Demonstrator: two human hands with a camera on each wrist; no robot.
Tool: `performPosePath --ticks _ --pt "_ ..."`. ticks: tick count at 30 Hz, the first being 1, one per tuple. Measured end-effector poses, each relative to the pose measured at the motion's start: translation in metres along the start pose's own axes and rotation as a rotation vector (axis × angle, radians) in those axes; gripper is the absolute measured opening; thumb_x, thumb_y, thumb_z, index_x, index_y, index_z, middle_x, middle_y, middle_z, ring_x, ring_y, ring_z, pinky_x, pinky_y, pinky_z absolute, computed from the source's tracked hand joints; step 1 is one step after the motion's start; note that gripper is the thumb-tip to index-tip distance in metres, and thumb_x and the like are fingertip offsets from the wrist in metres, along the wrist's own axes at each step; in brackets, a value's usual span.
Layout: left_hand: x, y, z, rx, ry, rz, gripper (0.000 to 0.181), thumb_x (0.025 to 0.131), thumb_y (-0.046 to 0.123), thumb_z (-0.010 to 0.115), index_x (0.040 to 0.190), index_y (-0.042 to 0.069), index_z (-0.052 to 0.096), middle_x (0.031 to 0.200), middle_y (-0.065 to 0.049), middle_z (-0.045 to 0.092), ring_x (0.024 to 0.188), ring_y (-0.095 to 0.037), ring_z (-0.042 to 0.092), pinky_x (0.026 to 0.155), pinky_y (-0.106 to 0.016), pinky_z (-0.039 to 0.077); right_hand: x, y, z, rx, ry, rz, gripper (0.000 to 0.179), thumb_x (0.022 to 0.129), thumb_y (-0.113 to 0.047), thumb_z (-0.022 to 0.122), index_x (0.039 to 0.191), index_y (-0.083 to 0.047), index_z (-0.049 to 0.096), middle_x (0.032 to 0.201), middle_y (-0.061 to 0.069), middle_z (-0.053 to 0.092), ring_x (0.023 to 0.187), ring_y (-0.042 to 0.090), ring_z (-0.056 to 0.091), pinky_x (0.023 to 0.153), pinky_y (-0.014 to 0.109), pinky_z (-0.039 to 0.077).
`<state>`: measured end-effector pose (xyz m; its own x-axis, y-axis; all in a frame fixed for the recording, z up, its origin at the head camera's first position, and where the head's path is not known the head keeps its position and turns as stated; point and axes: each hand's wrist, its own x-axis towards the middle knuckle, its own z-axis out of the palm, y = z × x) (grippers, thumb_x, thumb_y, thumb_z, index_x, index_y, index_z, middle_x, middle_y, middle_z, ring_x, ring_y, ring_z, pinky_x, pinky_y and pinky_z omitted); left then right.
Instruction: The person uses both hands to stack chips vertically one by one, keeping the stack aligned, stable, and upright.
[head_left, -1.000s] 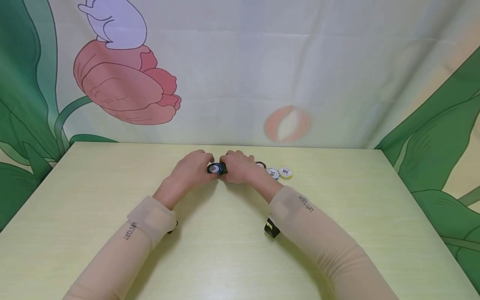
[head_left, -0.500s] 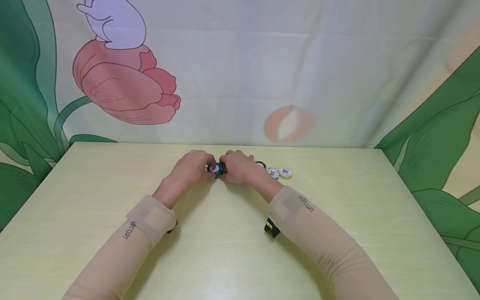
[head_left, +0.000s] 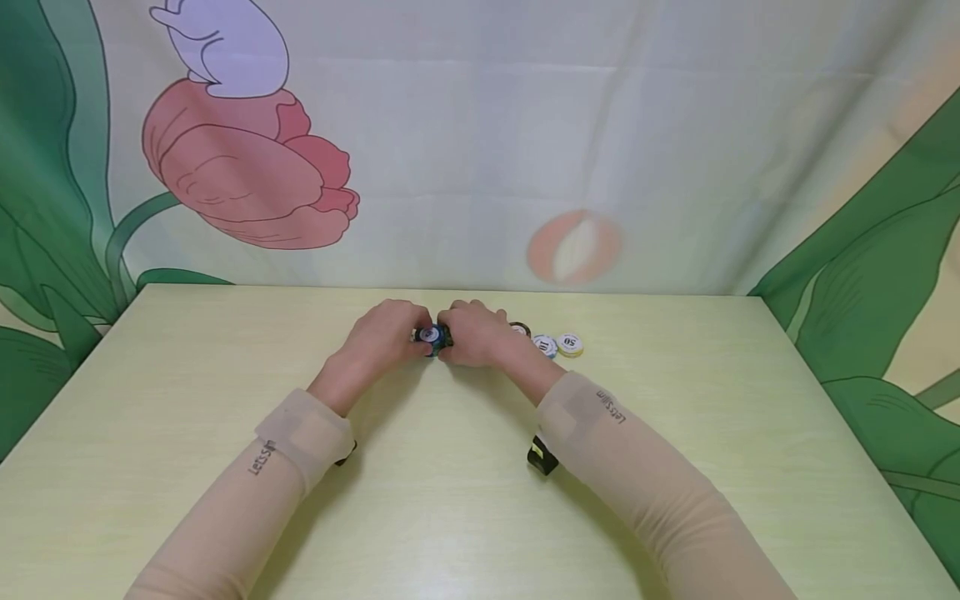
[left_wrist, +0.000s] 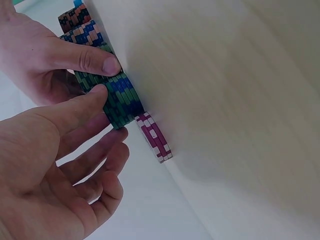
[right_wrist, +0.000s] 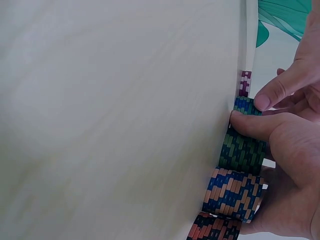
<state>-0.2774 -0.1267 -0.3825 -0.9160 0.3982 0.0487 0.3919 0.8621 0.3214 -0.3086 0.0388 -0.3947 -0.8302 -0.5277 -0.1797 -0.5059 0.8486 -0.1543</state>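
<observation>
Near the back of the table, my left hand (head_left: 382, 335) pinches a blue-and-green poker chip stack (left_wrist: 126, 97) between thumb and fingers. Beside it, my right hand (head_left: 474, 333) grips a green poker chip stack (right_wrist: 243, 150), its thumb across the front and its fingers behind. The two thumbs are close together in both wrist views. A short purple-and-white chip stack (left_wrist: 154, 137) sits past the left hand's stack. Along the same row, a blue-and-orange stack (right_wrist: 232, 194) and a black-and-orange stack (right_wrist: 214, 227) follow. In the head view, the hands hide much of this row.
To the right of the hands lie a white-and-blue chip stack (head_left: 545, 345), a yellow-edged stack (head_left: 570, 344) and a black-rimmed chip (head_left: 519, 330). Behind the pale table (head_left: 435, 483) hangs a printed curtain (head_left: 450, 167).
The left hand has shifted slightly to the right, and the blue-topped chips in it sit closer to the right hand. The right hand stays in about the same spot.
</observation>
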Motion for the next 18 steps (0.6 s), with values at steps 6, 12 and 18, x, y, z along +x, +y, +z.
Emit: performPosePath --ticks 6,12,18 --pt "-0.0001 0.0015 -0.0010 -0.001 -0.003 0.004 0.019 0.088 0.011 0.082 0.103 0.001 0.075 0.099 -0.009 0.072 0.089 -0.026 0.061 0.081 -0.042 0.051 -0.0006 -0.0006 -0.0004 0.002 0.002 0.001 0.039 0.096 -0.036 0.073 0.128 -0.016 0.064 0.128 0.005 0.058 0.116 0.028 0.052 0.092 0.059 0.045" --pt "0.0003 -0.0001 0.0001 -0.006 -0.001 0.004 0.018 0.088 0.011 0.082 0.103 0.002 0.075 0.099 -0.010 0.072 0.088 -0.025 0.061 0.080 -0.042 0.051 -0.0007 -0.0017 -0.0005 -0.002 -0.001 0.004 0.040 0.096 -0.037 0.072 0.129 -0.016 0.064 0.130 0.005 0.058 0.117 0.028 0.052 0.093 0.059 0.044" --pt "0.0008 -0.0014 0.0021 -0.005 0.001 0.001 0.018 0.089 0.010 0.081 0.104 0.002 0.075 0.099 -0.010 0.072 0.088 -0.026 0.060 0.081 -0.042 0.051 0.0001 -0.0011 0.0008 -0.010 0.006 0.009 0.040 0.096 -0.038 0.073 0.128 -0.016 0.064 0.128 0.005 0.058 0.115 0.027 0.052 0.091 0.057 0.045"
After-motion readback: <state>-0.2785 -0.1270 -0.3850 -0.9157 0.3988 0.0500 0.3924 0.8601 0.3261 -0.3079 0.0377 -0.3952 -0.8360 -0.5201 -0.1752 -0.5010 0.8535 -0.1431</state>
